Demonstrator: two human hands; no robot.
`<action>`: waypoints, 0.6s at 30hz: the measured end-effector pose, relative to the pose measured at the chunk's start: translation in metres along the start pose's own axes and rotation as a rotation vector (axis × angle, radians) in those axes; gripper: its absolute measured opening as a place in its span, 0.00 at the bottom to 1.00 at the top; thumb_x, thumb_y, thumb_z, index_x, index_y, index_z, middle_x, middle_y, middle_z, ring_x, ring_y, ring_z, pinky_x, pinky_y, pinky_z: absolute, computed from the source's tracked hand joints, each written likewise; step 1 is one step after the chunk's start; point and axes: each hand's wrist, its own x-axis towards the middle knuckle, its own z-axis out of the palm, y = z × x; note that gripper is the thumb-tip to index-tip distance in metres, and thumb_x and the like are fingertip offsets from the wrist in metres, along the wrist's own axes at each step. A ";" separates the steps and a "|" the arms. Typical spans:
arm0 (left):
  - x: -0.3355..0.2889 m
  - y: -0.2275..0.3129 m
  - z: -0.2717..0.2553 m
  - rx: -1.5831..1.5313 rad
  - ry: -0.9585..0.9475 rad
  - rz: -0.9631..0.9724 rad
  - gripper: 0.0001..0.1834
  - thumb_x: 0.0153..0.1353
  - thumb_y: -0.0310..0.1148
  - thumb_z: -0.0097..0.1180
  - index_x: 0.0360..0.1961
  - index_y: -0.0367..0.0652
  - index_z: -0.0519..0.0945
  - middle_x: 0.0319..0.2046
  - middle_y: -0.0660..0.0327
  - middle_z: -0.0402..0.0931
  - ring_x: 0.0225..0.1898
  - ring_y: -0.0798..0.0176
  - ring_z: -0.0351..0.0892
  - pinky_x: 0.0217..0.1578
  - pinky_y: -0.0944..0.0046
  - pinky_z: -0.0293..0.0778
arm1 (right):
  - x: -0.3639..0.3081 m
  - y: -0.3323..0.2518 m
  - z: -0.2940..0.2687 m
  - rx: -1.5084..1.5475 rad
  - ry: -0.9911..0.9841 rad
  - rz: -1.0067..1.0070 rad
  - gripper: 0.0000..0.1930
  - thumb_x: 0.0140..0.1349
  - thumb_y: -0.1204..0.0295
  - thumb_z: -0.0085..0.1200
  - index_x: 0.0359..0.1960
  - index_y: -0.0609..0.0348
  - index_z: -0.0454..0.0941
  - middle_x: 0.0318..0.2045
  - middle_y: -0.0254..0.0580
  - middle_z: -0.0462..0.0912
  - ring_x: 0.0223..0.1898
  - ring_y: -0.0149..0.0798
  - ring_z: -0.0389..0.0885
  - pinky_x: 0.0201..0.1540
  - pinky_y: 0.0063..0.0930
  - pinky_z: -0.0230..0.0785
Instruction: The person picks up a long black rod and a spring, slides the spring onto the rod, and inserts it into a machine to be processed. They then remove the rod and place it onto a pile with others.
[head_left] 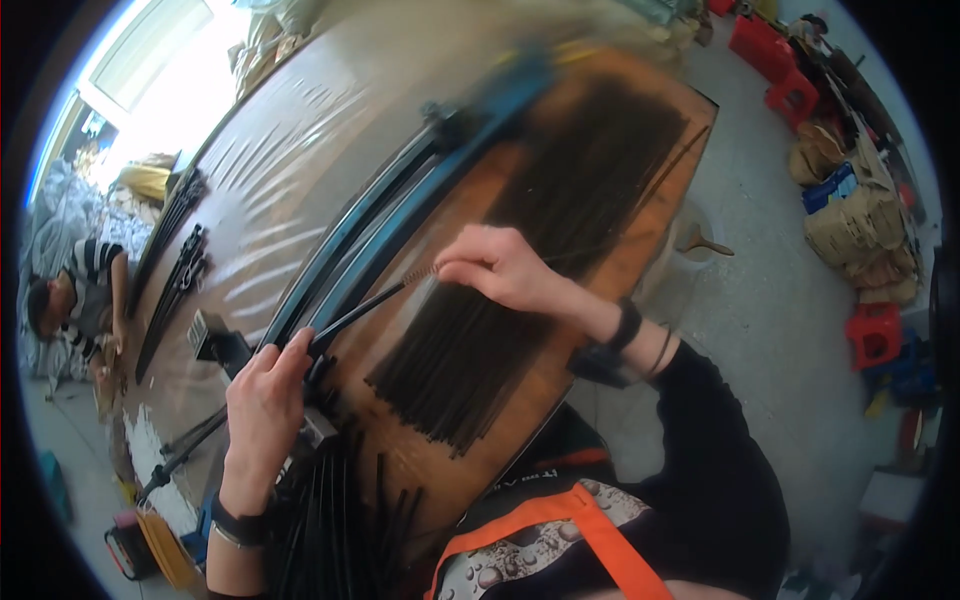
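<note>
Near the body, the left hand (265,385) grips the black strip (370,300); the right hand (495,265) pinches its end (many strips (520,260) wait on the bench (300,170)).

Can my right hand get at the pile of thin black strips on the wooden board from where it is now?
Probably yes: the right hand hovers right over the pile of black strips, nothing between them, though its fingers already pinch one thin strip.

Bright daylight from blown-out window (165,75), glare on table (300,150), motion blur, fisheye bending, black rim
</note>
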 end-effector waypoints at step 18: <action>-0.142 -0.016 -0.063 0.102 -0.001 -0.216 0.17 0.63 0.27 0.56 0.54 0.48 0.78 0.25 0.54 0.71 0.27 0.49 0.76 0.29 0.53 0.72 | 0.026 -0.111 0.137 0.427 0.032 0.268 0.07 0.64 0.70 0.59 0.31 0.60 0.83 0.30 0.37 0.81 0.31 0.37 0.74 0.39 0.28 0.68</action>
